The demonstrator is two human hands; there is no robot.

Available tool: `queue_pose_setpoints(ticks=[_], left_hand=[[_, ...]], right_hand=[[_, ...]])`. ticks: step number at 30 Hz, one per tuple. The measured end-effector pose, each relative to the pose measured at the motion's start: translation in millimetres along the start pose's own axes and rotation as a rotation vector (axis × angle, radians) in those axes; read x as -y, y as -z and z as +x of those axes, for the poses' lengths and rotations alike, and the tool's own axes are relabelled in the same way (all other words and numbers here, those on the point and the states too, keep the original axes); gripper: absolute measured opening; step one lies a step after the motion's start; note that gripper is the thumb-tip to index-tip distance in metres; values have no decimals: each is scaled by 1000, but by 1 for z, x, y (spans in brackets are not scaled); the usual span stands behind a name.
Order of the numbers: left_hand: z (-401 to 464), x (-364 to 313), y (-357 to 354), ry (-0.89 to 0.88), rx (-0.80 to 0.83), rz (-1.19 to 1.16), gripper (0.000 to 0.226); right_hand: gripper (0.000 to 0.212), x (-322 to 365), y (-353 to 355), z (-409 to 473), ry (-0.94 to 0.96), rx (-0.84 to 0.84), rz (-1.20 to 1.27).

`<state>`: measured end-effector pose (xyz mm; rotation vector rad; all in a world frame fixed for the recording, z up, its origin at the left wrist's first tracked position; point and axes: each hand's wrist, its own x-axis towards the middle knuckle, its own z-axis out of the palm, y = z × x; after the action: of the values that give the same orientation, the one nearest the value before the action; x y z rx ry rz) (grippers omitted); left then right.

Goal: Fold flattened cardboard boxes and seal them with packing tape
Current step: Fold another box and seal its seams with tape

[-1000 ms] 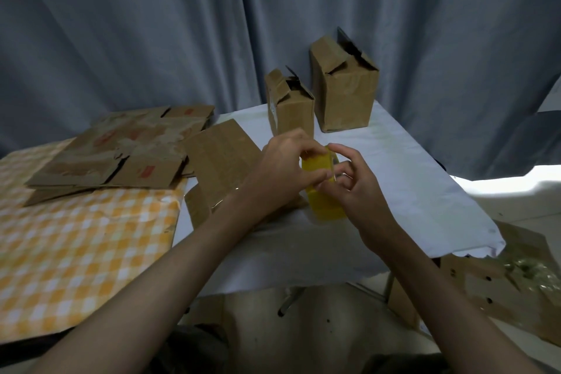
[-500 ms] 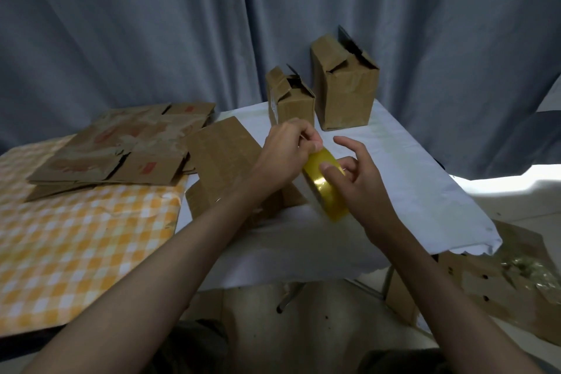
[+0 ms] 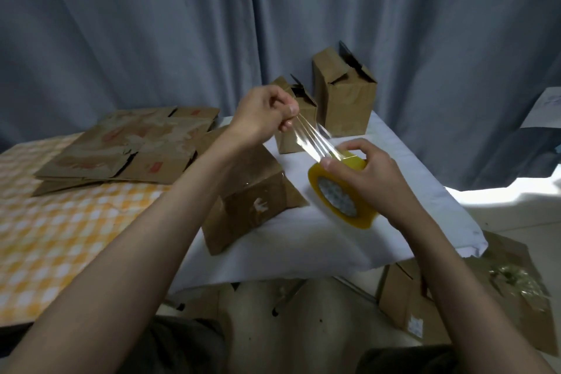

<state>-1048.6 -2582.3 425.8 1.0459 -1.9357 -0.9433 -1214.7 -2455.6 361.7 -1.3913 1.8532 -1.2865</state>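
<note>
Above the white worktop (image 3: pixel 379 143), near its middle, the right hand (image 3: pixel 368 174) grips a yellow tape roll (image 3: pixel 343 196), fingers curled over its upper rim and thumb on the near edge, the roll tilted so its core faces the camera. From the roll a clear strip (image 3: pixel 312 138) runs up and to the left to the left hand (image 3: pixel 262 115), whose grip is narrow: thumb and fingertips pinch the strip's free end. The strip is taut and shiny between the two hands. Below the left forearm a box (image 3: pixel 246 200) lies on its side at the worktop's left edge, with a shiny strip of tape on its top face. Toward the far edge stand a small box (image 3: pixel 293 130) and, just beside it to the right, a tall box (image 3: pixel 344 100), both upright with their top flaps open. Left of the worktop, a stack of flat boxes (image 3: pixel 121 149) lies on a yellow checked cloth (image 3: pixel 60 237). More cardboard (image 3: pixel 406 297) sits on the floor under the right corner.
</note>
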Motion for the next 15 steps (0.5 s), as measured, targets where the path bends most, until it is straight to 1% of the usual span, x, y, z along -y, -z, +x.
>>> queue_pose_setpoints(ticks=[2, 5, 6, 8, 11, 15], left_hand=[[-1, 1, 11, 13, -31, 28, 16], [-2, 21, 30, 113, -120, 6, 15], [-4, 29, 36, 146, -132, 3, 13], [-8, 44, 47, 200, -172, -55, 10], [-9, 60, 53, 248, -288, -172, 11], [-7, 78, 62, 296, -462, -210, 7]], right_hand=[[45, 3, -2, 0, 5, 16, -98], [63, 10, 4, 8, 7, 105, -221], [63, 10, 2, 13, 29, 108, -287], [58, 9, -11, 24, 115, 8, -361], [51, 6, -42, 42, 290, -163, -393], [47, 12, -78, 69, 363, -235, -308]])
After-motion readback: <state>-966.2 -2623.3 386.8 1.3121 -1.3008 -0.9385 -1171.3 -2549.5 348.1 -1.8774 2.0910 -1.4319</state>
